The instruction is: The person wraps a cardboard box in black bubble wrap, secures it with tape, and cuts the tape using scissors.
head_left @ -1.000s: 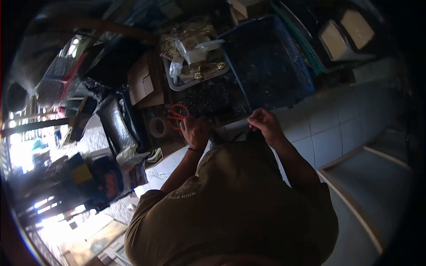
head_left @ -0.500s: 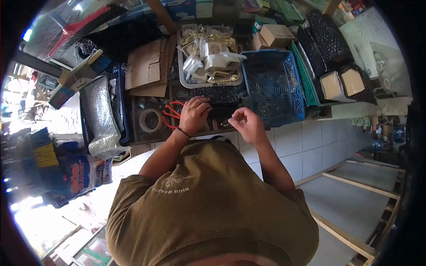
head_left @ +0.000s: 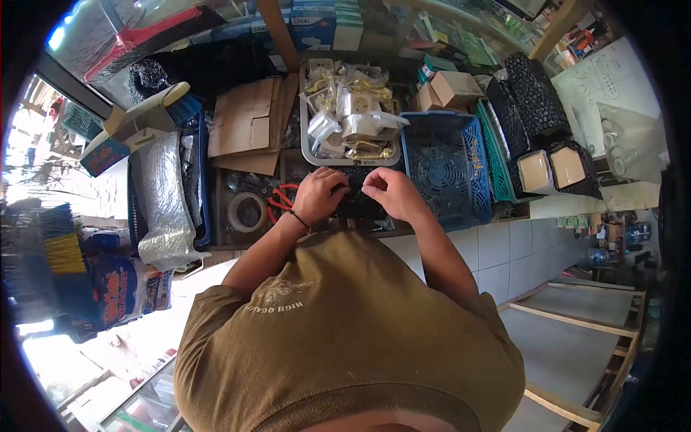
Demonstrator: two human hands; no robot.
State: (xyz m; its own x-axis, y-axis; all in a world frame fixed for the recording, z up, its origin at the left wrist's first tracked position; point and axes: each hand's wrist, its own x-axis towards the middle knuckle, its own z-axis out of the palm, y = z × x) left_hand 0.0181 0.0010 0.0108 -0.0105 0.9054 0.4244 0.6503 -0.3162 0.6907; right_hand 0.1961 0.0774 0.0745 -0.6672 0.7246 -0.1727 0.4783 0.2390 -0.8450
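A black bubble-wrapped package [head_left: 356, 204] lies on the bench in front of me, partly covered by my hands. My left hand [head_left: 317, 196] is closed over its left end, fingers bent and thumb toward the middle. At the right end, my right hand [head_left: 394, 193] has thumb and fingers pinched together against the package; whatever is between them is too small to make out. Red-handled pliers [head_left: 277, 205] lie just left of my left hand, beside a roll of tape [head_left: 246, 212]. Behind the package stands a light tray [head_left: 311, 155] of bagged sockets and brass-coloured handles.
A blue plastic basket [head_left: 439, 169] stands to the right, with bubble-wrapped boxes [head_left: 534, 173] past it. On the left are cardboard sheets [head_left: 241, 133] and silvery bubble wrap [head_left: 164, 194]. A wooden post [head_left: 277, 32] rises behind the bench.
My right hand has moved forward and left onto the package, closer to my left hand. My left hand stays at its left end. The view has shifted slightly.
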